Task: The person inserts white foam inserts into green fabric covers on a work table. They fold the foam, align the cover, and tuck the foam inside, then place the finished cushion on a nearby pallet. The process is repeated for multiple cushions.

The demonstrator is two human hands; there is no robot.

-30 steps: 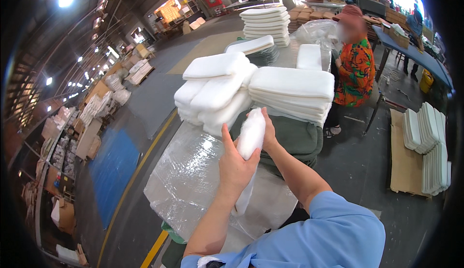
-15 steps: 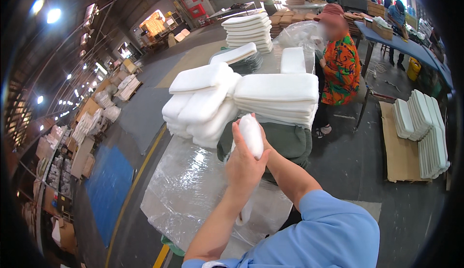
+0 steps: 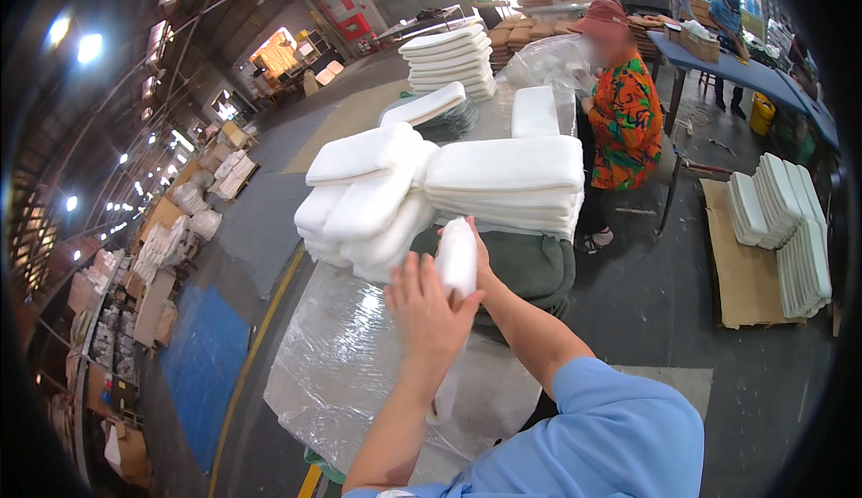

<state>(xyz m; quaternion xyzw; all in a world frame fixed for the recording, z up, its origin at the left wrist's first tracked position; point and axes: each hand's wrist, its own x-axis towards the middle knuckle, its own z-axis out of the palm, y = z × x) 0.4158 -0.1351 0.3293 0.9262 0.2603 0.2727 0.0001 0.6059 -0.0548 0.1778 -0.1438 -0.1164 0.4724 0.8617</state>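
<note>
A white padded cushion insert (image 3: 459,260) stands on edge between my hands over the table, its narrow side toward me. My right hand (image 3: 482,254) grips it from the right and far side, with the fingertips showing at its top. My left hand (image 3: 422,305) lies along its left side, fingers stretched out and a little apart, the thumb near the pad's lower end. Just beyond are a stack of white pads (image 3: 507,166) and a looser pile of white pads (image 3: 364,161). Dark green fabric covers (image 3: 530,269) lie under and behind my hands.
Clear plastic sheeting (image 3: 332,345) covers the tabletop. More white pads (image 3: 449,53) are stacked farther back. A co-worker in an orange patterned shirt (image 3: 626,125) sits at the table's right side. White pads (image 3: 799,237) stand on cardboard (image 3: 732,273) on the floor at right.
My left hand has loosened from around the pad and its fingers have straightened at the left side. The pad stands more upright, still in my right hand. The view has shifted slightly.
</note>
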